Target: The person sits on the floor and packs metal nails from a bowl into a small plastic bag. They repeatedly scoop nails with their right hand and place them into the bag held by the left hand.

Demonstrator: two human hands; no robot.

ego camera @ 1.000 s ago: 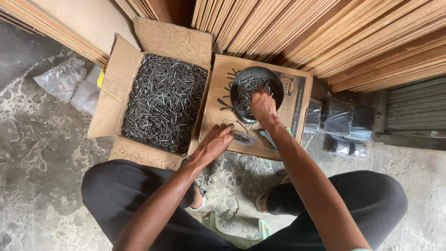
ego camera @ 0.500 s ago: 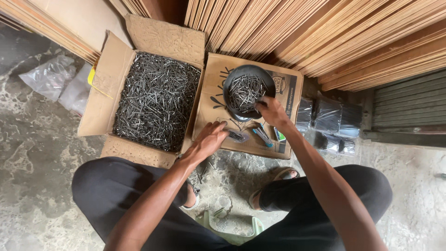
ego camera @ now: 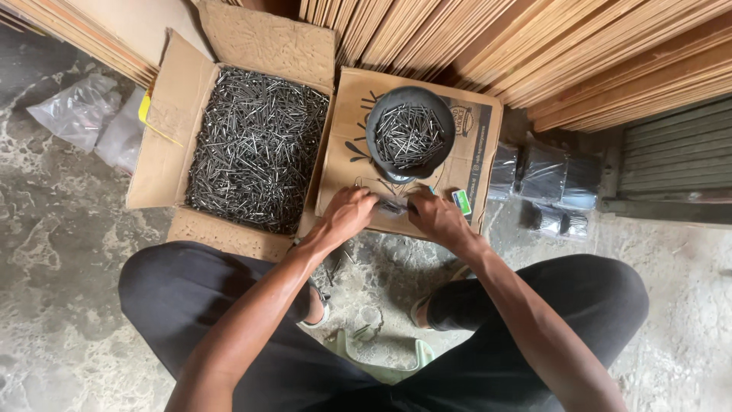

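Note:
A black bowl [ego camera: 381, 156] full of steel nails [ego camera: 409, 136] stands on a closed cardboard box [ego camera: 347, 145]. Just below the bowl, near that box's front edge, my left hand [ego camera: 349, 214] and my right hand [ego camera: 436, 217] meet on a small clear bag of nails [ego camera: 394, 205] that lies between them. Both hands have their fingers closed on the bag's ends. Most of the bag is hidden by my fingers.
A large open carton [ego camera: 171, 137] heaped with nails [ego camera: 255, 145] sits to the left. Stacked wooden boards [ego camera: 534, 46] lean behind. Filled dark bags [ego camera: 545, 183] lie at the right, clear bags [ego camera: 84, 114] at the left. A small green item [ego camera: 462, 201] rests by my right hand.
My right hand has come down out of the bowl and joined my left hand on the small bag. The left hand stayed at the bag.

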